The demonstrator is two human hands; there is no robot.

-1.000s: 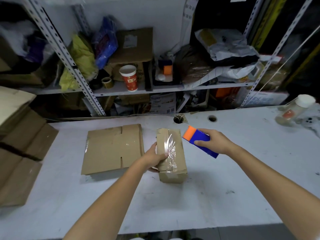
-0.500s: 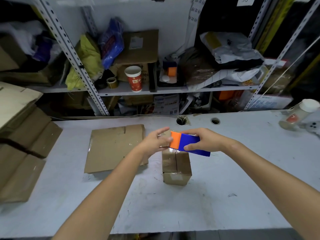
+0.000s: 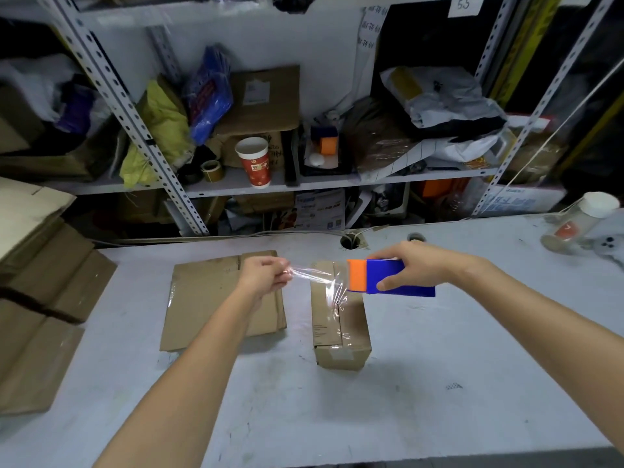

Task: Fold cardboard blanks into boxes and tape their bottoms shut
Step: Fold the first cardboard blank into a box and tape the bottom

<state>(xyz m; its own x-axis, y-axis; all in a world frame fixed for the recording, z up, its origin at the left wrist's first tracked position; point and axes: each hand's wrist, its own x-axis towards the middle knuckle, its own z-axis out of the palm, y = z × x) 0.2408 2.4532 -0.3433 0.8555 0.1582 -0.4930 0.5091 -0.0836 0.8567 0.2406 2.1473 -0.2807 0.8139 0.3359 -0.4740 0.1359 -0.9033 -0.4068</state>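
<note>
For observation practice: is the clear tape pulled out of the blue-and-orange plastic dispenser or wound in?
Pulled out: clear tape stretches from the blue-and-orange dispenser in the right hand to the pinching left hand.

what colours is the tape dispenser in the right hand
The plastic tape dispenser is blue with an orange end; head view.
</note>
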